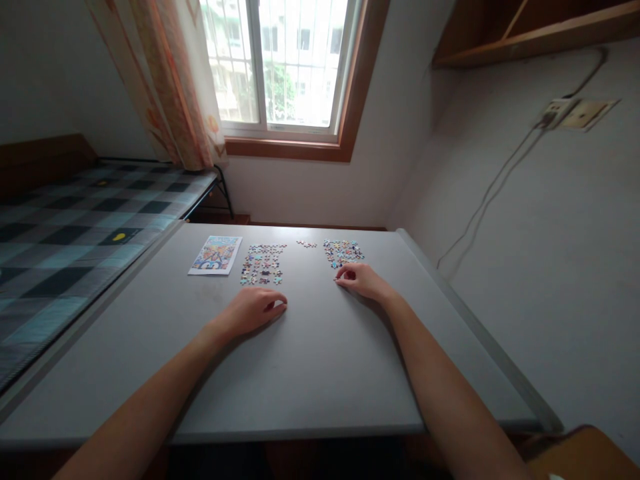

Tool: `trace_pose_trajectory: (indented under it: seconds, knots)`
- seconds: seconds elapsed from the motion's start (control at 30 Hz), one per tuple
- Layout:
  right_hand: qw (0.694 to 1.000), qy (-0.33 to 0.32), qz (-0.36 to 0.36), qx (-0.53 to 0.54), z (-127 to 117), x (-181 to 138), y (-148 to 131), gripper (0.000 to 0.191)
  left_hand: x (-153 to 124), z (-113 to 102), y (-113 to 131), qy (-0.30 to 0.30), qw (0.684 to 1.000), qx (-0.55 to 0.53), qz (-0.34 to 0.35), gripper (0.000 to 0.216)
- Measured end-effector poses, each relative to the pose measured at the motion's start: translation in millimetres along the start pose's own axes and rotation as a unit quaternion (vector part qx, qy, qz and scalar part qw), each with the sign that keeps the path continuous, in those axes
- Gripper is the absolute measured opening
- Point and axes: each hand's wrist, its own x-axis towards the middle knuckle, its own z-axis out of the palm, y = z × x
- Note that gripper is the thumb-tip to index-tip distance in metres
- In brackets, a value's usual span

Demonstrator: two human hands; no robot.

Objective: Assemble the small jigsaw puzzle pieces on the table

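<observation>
Two bare hands rest on the pale grey tabletop [320, 373]. The right hand [361, 280] sits at mid-frame, directly below the right-hand patch of small multicoloured jigsaw pieces [343, 252]. Its fingers are drawn together with the tips at the patch's lower edge, but I cannot tell whether they pinch a piece. The left hand [255, 310] lies lower and farther from its own pieces, slack, half-curled and empty, under the left patch of loose pieces [263, 265]. A colourful printed picture card [215, 255] lies further left.
</observation>
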Motion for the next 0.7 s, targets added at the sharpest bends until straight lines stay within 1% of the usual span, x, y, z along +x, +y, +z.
trace_pose_trajectory:
  seconds: [0.17, 0.27, 0.37, 0.47, 0.6, 0.7]
  knots:
    - [0.998, -0.053, 0.029, 0.027, -12, -2, 12, 0.019, 0, -1, 0, -0.001, 1.0, 0.004, -0.003, 0.027]
    - [0.997, -0.05, 0.05, 0.023, -23, -5, 23, 0.018, 0, -2, 1, -0.002, 1.0, 0.002, -0.004, 0.027]
    - [0.996, -0.011, 0.083, -0.021, -31, -8, 30, 0.015, 0, -2, 2, -0.005, 1.0, 0.001, -0.003, 0.027]
    - [0.991, 0.046, 0.107, -0.066, -35, -8, 35, 0.015, 0, -2, 2, -0.004, 1.0, 0.001, -0.005, 0.027]
    - [0.976, 0.145, 0.109, -0.117, -28, -4, 43, 0.016, 0, -2, 1, -0.005, 1.0, 0.001, -0.007, 0.027]
    - [0.965, 0.199, 0.113, -0.13, -19, -1, 50, 0.018, 0, -2, 2, -0.007, 1.0, 0.0, -0.006, 0.028]
